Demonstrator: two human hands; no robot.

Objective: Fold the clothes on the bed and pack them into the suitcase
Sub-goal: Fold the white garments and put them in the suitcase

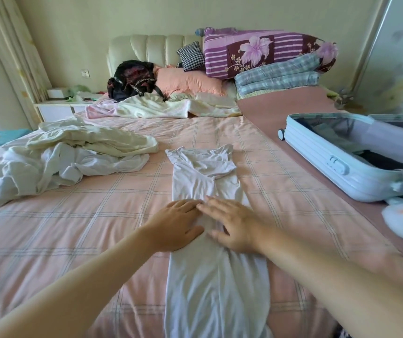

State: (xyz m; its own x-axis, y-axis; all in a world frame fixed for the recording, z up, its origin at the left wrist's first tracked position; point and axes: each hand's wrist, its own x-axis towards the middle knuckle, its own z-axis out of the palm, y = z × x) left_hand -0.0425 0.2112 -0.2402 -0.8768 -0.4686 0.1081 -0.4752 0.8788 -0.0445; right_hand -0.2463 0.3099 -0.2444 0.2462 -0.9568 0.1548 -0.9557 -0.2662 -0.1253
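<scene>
A white garment (210,181), already folded lengthwise into a long narrow strip, is laid flat down the middle of a pink checked bed (73,228), running from the near edge toward the headboard. Both hands are pressed flat on its middle, side by side, with fingers straight and spread. The left hand (173,225) and the right hand (232,225) almost touch at the fingertips; nothing is gripped by either. The step in hand is judged to be the smoothing of this strip before it is folded crosswise. For the next move, 1 end would probably need to be taken up and brought over the other, the edges being kept aligned so the sleeves tucked inside do not slip out. A pile of unfolded pale clothes (68,157) is heaped to the left, apart from the strip. A light blue suitcase (341,164) is lying open at the right edge of the bed, with some dark contents seen inside.
</scene>
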